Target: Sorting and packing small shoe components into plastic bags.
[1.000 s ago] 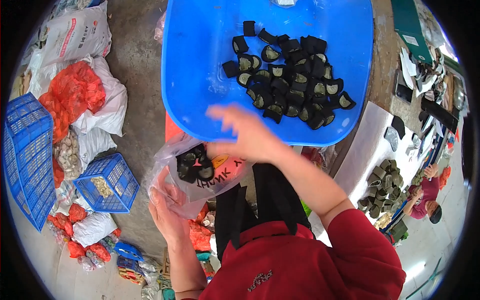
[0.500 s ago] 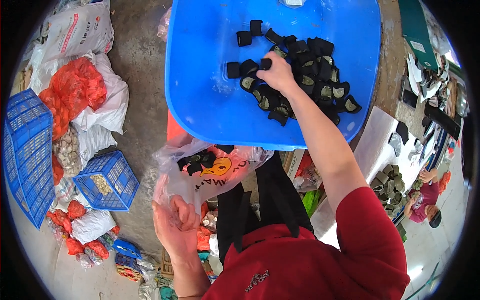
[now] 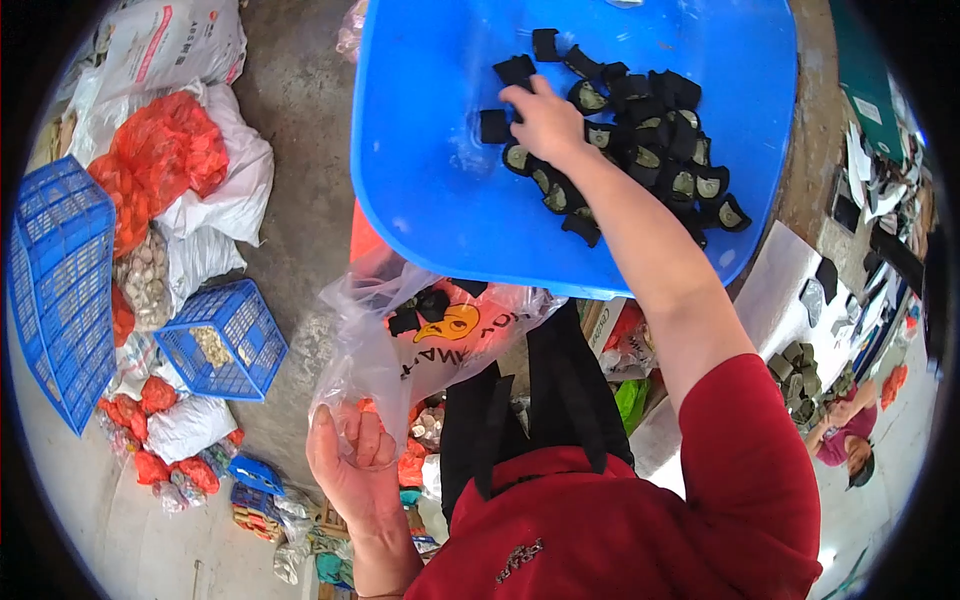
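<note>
at the blue tub [image 3: 420,190], hands [image 3: 548,125] touch bag [image 3: 358,335] and black pieces [image 3: 514,70].

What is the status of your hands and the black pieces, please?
Left hand gripping plastic bag, dark pieces inside. Right hand at black pieces in blue tub, grip unclear. Nothing visibly blocking either hand.

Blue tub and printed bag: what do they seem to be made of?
Blue tub: probably moulded plastic, smooth, slightly glossy, judging by its rounded corners and sheen. Printed bag: likely thin plastic film, shiny; it creases, and black pieces show through.
</note>
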